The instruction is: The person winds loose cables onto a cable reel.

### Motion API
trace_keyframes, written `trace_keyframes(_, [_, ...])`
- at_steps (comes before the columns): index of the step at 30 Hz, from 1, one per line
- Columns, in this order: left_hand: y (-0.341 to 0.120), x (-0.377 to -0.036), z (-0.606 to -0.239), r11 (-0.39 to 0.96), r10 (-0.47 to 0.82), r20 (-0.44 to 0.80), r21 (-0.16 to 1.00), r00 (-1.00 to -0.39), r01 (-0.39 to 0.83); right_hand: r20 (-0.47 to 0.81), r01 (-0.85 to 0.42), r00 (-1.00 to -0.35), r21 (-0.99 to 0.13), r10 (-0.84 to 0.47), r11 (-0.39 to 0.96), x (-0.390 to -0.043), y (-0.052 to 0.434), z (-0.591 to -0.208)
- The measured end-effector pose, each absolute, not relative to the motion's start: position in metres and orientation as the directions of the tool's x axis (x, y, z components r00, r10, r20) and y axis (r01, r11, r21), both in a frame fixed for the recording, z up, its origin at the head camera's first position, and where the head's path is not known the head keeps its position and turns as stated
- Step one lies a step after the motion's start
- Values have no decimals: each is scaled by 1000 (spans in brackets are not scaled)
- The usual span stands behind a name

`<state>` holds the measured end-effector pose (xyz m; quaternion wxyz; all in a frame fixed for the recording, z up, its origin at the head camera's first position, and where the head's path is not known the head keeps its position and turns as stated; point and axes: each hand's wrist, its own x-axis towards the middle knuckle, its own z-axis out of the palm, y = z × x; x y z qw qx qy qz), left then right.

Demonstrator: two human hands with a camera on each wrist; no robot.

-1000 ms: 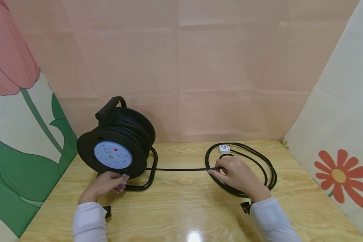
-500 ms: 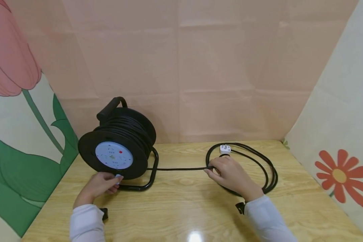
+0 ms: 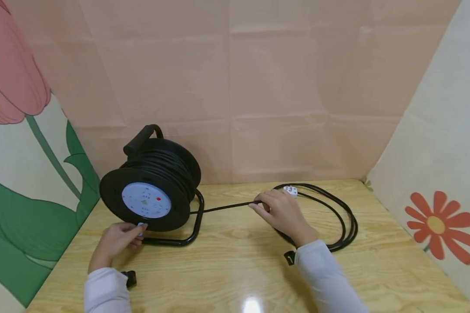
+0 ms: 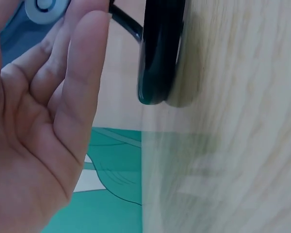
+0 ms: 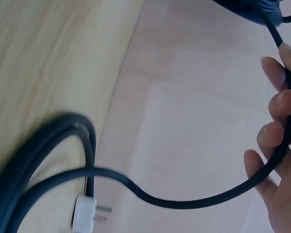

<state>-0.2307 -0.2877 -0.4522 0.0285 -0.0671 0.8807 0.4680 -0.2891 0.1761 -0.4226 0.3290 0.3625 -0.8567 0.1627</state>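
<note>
A black cable reel (image 3: 160,158) stands at the left, its pale blue socket face (image 3: 141,200) with a red button turned towards me. At the lower rim of the reel my left hand (image 3: 113,245) pinches a small light-blue knob (image 3: 140,229); the left wrist view shows this hand (image 4: 43,111) beside the reel's frame. My right hand (image 3: 283,215) grips the black cable (image 3: 227,206) between thumb and fingers, and the stretch to the reel runs nearly straight. In the right wrist view the cable (image 5: 184,205) sags from the palm to the coil.
Loops of loose cable (image 3: 350,217) lie on the wooden table (image 3: 227,269) at the right. A white plug (image 3: 290,191) rests among them. The reel's black tube frame (image 3: 197,226) sticks out to its right. Fabric walls (image 3: 235,108) close in the back and sides.
The reel has turned clockwise, its red button shifting right and down, while my left hand moved left with the knob. My right hand has moved left and slightly up, bringing the cable nearer the reel.
</note>
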Motion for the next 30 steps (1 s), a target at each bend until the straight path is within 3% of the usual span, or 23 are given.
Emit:
trace_keyframes(11, [-298, -224, -449, 490, -188, -106, 851, -976, -187, 679, -691, -579, -115, -452, 714, -297, 151, -423])
trace_keyframes(17, [-300, -223, -447, 448, -254, -80, 873, -964, -190, 655, -593, -675, -208, -339, 778, -302, 142, -427])
trace_keyframes(21, [-300, -222, -446, 426, -324, -27, 888, -946, -172, 606, -580, -718, -247, -343, 776, -306, 135, -432])
trace_keyframes(30, [-299, -223, -445, 268, -459, 5, 954, -888, -134, 650, -609, -680, -241, -340, 756, -306, 124, -438])
